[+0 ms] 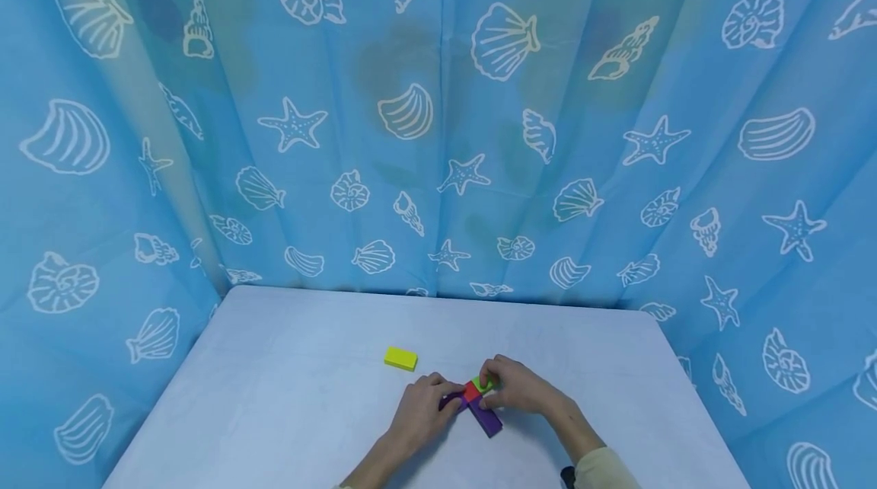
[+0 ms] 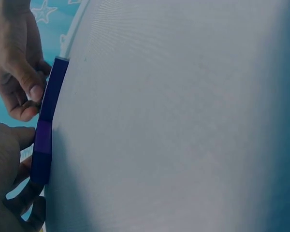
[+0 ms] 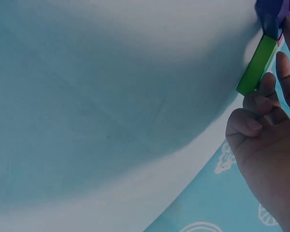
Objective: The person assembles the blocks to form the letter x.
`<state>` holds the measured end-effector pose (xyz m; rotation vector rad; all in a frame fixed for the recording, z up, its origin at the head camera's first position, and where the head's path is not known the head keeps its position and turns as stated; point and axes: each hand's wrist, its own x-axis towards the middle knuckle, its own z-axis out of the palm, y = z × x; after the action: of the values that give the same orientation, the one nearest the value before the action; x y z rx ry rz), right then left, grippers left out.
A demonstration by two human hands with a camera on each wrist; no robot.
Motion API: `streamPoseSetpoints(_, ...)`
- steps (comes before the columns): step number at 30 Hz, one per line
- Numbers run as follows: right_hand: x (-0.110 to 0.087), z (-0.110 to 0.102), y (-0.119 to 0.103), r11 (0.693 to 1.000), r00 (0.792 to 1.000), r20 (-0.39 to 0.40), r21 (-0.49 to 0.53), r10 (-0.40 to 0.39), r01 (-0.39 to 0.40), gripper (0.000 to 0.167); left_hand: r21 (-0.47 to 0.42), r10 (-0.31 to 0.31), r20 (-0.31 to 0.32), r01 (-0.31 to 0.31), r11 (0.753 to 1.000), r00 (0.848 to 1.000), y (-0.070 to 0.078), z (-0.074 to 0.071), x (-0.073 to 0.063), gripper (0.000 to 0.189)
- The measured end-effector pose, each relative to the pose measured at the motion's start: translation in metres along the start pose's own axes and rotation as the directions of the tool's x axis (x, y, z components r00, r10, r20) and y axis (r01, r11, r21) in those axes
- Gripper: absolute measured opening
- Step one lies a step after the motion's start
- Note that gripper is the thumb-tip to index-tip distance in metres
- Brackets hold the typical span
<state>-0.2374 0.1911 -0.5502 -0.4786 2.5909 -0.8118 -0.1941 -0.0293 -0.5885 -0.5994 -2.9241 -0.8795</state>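
Note:
Several coloured blocks lie together on the white table. A red block point(image 1: 471, 392) is in the middle, with a green block point(image 1: 477, 381) behind it. A long dark purple block point(image 1: 486, 420) extends toward the front right, and another dark purple block point(image 1: 448, 400) lies at the left. My left hand point(image 1: 419, 409) grips the left purple block between thumb and fingers. With curled fingers, my right hand point(image 1: 521, 388) pinches the green block, its thumb close to the long purple block. The right wrist view shows fingertips against the green block point(image 3: 257, 67); the right hand covers part of it in the head view.
A yellow block point(image 1: 400, 358) lies apart, behind and left of the hands. The white tabletop point(image 1: 288, 390) ends at a blue shell-patterned curtain point(image 1: 438, 131) at the back and sides. Something small and black point(image 1: 567, 477) shows beside the right sleeve point(image 1: 606, 470).

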Motion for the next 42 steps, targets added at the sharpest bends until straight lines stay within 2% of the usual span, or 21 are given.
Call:
streamPoseSetpoints(17, 0.0009, -0.0011, -0.0050, 1.000, 0.999, 0.025, -0.016, 0.025, -0.025, 0.027, 0.020, -0.018, 0.000, 0.018, 1.000, 1.000, 0.0028, 0.0015, -0.0025, 0.026)
streamPoseSetpoints(32, 0.0018, -0.0008, -0.0017, 1.000, 0.999, 0.023, -0.008, 0.023, -0.022, 0.027, 0.000, 0.012, -0.030, -0.012, 1.000, 0.999, 0.0000, 0.0038, -0.0032, 0.025)
streamPoseSetpoints(42, 0.0015, -0.0007, -0.0009, 1.000, 1.000, 0.020, -0.004, 0.011, -0.011, 0.027, 0.001, 0.005, -0.027, -0.004, 1.000, 1.000, 0.0002, 0.0044, -0.0025, 0.025)
